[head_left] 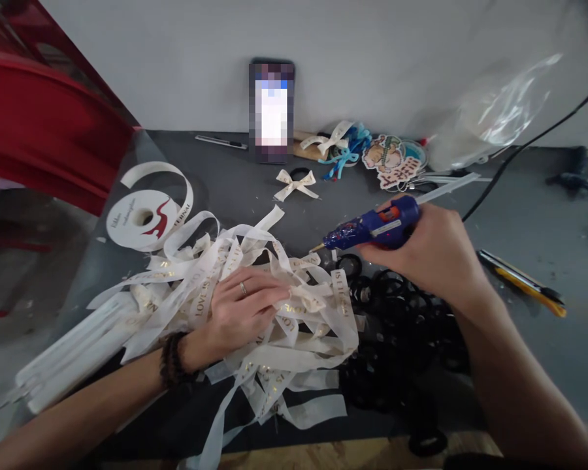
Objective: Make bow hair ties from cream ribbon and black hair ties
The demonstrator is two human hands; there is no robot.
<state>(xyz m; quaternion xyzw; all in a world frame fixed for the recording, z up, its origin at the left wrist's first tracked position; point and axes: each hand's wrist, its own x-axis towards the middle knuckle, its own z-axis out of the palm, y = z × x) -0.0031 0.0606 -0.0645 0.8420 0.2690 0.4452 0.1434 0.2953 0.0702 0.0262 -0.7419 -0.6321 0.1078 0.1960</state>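
In my right hand (428,245) is a blue hot glue gun (372,225), its nozzle pointing left over the ribbons and a clear glue stick (451,188) coming out of its back. My left hand (249,303), with a ring and a dark beaded bracelet, lies over a heap of white printed ribbon (274,356). Its fingertips are closed on a piece of knotted ribbon (311,297). Just right of the heap sits a pile of black hair ties (396,333). A finished bow on a hair tie (296,185) lies behind the ribbons.
A ribbon spool (122,219) stands at the left, near a long white plastic-wrapped bundle (73,352). A phone (273,111) leans on the wall beside a thin cutter (220,141). At right lie a yellow utility knife (524,284) and a black cable (529,143). A red chair (44,117) is at left.
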